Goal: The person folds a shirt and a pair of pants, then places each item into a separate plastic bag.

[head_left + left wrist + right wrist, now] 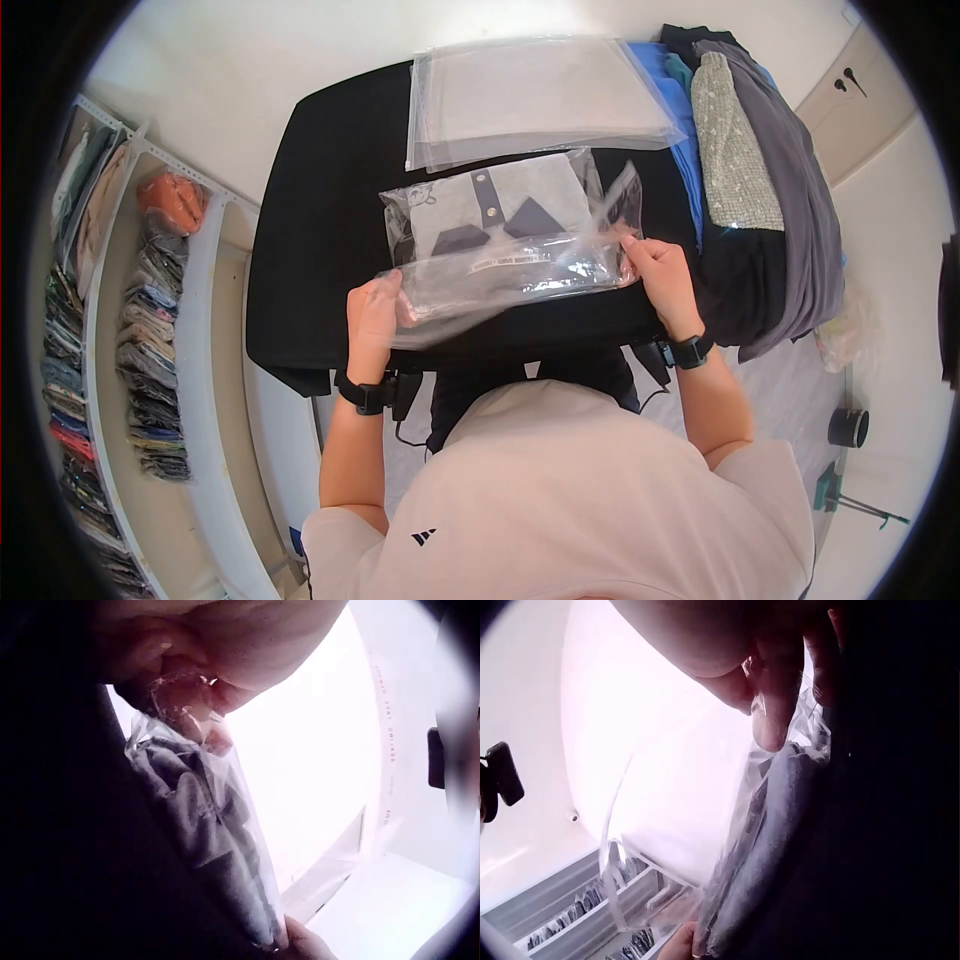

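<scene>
A folded light grey garment (545, 185) with dark patches and a dark buttoned strip lies inside a clear plastic bag (535, 272) on the black-covered table. At the bag's near left corner my left hand (372, 312) grips the plastic, some of which overlaps the fingers. My right hand (662, 275) pinches the near right edge between thumb and fingers. Between the hands the near part of the bag is folded over the garment, with printed lettering on it. In the left wrist view, crinkled plastic wraps the garment (199, 817) below the fingers; the right wrist view shows fingertips (769, 735) at the bag's edge.
A stack of flat clear bags (540, 95) lies at the table's far side. Loose clothes, including a sparkly garment (735, 150) and a grey one (800, 200), hang over the right end. Shelves (215, 300) of bagged clothes stand at the left.
</scene>
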